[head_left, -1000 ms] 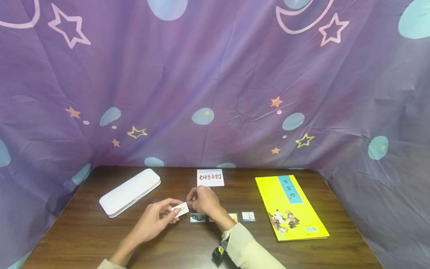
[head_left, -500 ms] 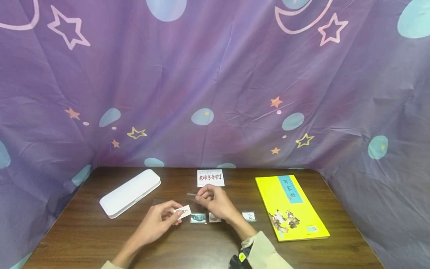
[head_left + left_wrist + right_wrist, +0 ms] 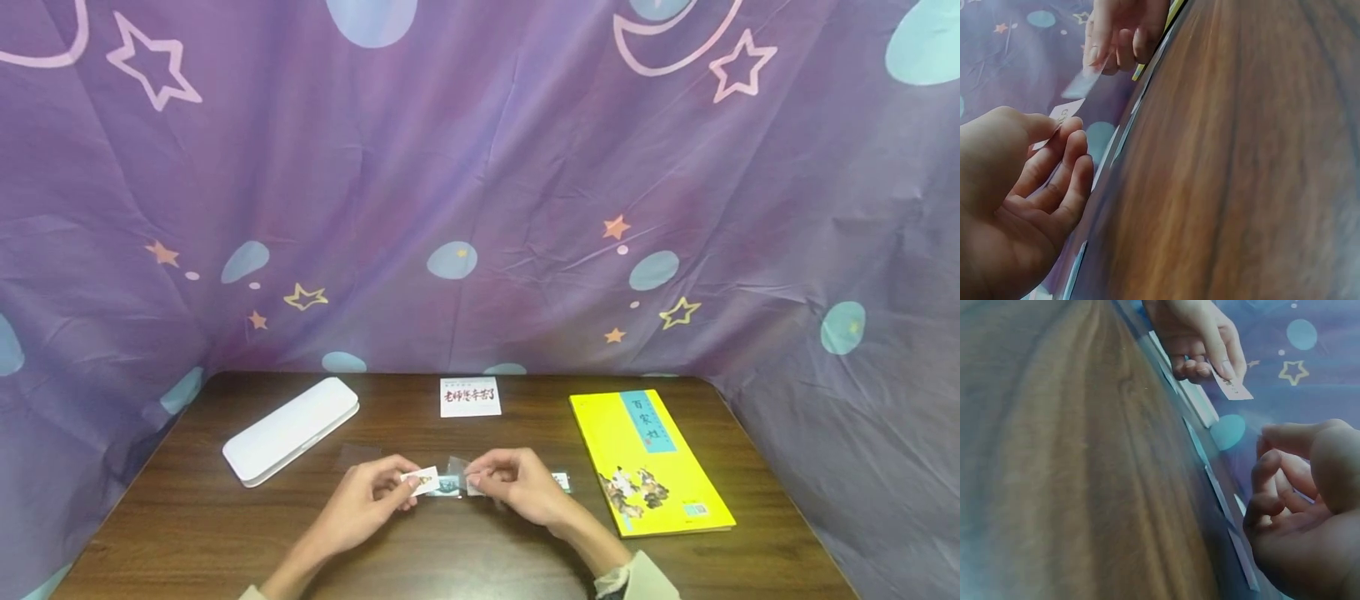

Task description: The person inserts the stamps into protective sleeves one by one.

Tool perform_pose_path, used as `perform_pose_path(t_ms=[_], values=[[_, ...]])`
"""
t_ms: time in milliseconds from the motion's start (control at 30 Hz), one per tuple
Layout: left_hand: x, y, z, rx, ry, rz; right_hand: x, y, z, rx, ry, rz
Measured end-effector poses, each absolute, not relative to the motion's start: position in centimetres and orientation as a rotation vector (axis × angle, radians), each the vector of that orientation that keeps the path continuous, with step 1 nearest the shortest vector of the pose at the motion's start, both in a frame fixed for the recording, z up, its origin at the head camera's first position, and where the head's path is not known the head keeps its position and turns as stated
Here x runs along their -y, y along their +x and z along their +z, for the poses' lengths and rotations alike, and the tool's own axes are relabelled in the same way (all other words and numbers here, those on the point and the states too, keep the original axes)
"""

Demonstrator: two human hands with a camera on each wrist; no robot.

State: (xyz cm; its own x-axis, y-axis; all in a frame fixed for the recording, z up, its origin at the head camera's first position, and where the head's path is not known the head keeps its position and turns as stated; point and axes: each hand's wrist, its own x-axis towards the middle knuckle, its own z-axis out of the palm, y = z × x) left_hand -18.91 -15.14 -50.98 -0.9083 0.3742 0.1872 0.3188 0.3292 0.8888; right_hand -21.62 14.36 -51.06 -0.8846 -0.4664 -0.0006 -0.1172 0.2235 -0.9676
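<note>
In the head view my left hand (image 3: 363, 504) pinches a small white card (image 3: 425, 479) with a little printed picture, between thumb and fingers. Facing it, my right hand (image 3: 525, 490) pinches a clear plastic sleeve (image 3: 456, 468) by one edge. The sleeve (image 3: 1082, 84) and the card stand close, above the table; in the left wrist view the card's corner is near the sleeve's lower end. Under the hands lies a dark greenish picture card (image 3: 448, 486). Another picture card (image 3: 472, 486) is mostly hidden by my right hand, and a third (image 3: 561, 481) shows just beyond it.
A white oblong case (image 3: 291, 431) lies at the left of the wooden table (image 3: 450, 558). A yellow book (image 3: 660, 467) is on the right. At the back is a white card with red writing (image 3: 470, 397). A faint clear sheet (image 3: 360, 454) lies behind my left hand.
My right hand first drew back to the right with the clear sleeve, then came lower and turned the sleeve toward the card. My left hand moved slightly right, still holding the card.
</note>
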Motion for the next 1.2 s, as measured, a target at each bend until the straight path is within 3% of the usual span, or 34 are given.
perform_pose_path(t_ms=[1200], values=[[12.9, -17.7, -50.9, -2.387, 0.620, 1.852, -15.5, -19.5, -52.1, -2.125, -0.615, -1.697]])
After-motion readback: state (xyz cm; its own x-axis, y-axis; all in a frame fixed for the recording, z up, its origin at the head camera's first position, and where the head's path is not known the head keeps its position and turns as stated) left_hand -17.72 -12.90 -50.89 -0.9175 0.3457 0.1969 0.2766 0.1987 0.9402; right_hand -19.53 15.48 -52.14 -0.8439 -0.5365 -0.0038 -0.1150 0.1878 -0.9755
